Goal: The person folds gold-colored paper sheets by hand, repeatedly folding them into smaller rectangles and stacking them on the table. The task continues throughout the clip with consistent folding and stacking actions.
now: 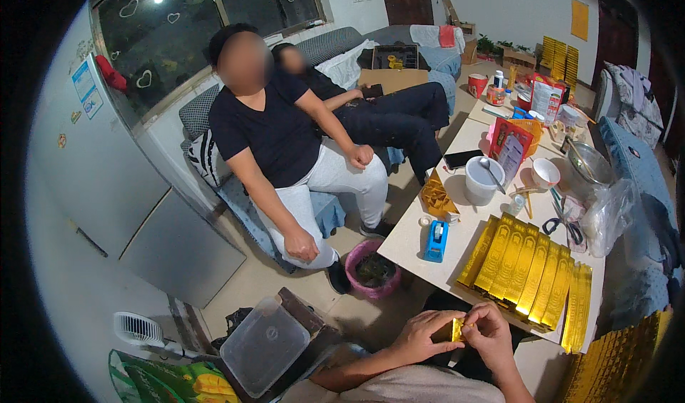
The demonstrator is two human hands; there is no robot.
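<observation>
Low in the view, just off the table's near edge, my left hand and my right hand meet around a small gold foil piece. The left thumb and fingers hold its side, while the right fingertips pinch its other end. Most of the piece is hidden by fingers. On the near table corner lies a row of several long gold foil strips with embossed patterns, side by side. A narrower bundle of gold strips lies at their right. Beyond them stands a blue tape dispenser.
The white table also carries scissors, a white tub with a spoon, a folded gold paper piece and a metal pot. Two people sit on the sofa at left. A pink basket stands on the floor.
</observation>
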